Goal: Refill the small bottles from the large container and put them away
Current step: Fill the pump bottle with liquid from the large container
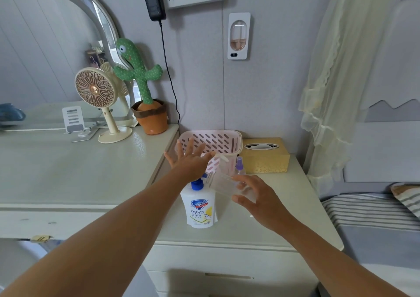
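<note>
A large white hand-soap container with a blue cap stands on the low cabinet top. My right hand grips a small clear bottle, tilted on its side just right of the container's cap. My left hand hovers open with spread fingers above the container, in front of a pink slotted basket. A white pump head shows near my left fingertips. A small purple-capped spray bottle stands beside the basket.
A gold tissue box sits right of the basket. On the higher desk at left stand a beige fan, a phone stand and a plush cactus in a pot. A bed lies to the right.
</note>
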The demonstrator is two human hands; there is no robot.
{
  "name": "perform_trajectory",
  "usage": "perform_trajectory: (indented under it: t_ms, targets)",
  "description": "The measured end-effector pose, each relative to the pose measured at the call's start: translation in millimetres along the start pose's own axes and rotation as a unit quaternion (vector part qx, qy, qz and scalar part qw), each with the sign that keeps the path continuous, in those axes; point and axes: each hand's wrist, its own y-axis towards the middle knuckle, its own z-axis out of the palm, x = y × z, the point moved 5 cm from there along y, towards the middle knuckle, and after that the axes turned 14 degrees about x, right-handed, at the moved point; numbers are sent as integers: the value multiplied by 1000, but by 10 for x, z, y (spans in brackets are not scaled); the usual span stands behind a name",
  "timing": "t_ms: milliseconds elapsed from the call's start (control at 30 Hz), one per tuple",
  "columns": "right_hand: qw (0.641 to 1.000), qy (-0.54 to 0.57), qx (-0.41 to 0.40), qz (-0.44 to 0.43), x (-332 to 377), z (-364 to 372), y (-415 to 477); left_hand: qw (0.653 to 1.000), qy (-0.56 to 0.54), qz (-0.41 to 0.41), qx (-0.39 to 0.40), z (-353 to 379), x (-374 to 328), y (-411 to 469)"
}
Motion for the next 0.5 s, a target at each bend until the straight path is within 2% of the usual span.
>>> perform_trajectory:
  t_ms: [200, 500]
  targets:
    - [1000, 5, 13, 5, -44, 64, 5, 998, -55, -6, 5, 119, 52, 37]
    - [1000, 19, 3, 12, -20, 50, 34, 1000, -26, -5, -6, -55, 32, 22]
